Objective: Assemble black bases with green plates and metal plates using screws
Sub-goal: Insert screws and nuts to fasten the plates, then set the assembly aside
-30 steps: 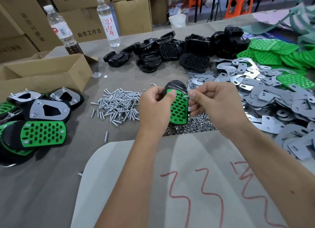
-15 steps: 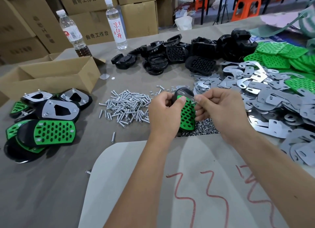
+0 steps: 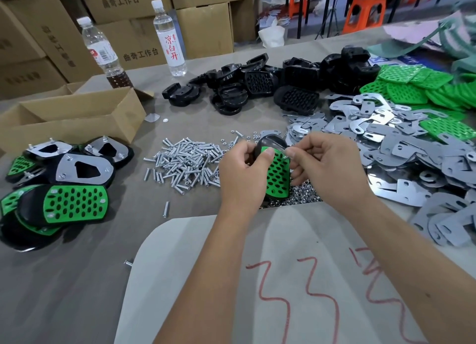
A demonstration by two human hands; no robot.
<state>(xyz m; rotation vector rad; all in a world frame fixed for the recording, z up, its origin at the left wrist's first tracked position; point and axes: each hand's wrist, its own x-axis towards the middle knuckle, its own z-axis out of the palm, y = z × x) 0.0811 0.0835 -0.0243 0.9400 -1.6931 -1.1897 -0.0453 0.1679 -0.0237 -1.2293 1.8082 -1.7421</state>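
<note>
Left hand (image 3: 244, 179) still grips the black base (image 3: 271, 144) with its green plate (image 3: 277, 176), thumb pressed on the plate's top edge. Right hand (image 3: 327, 168) keeps pinching a screw (image 3: 284, 155) at the plate's upper corner. Grips unchanged; the assembly still sits mid-bench, over the nut pile (image 3: 301, 197), between the loose screws (image 3: 188, 163) and the metal plates (image 3: 412, 150).

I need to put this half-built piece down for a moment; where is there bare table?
Bare cloth lies between the finished assemblies on the left and the screw pile, and near you left of the white sheet. The right is crowded with metal plates, the far middle with black bases.
</note>
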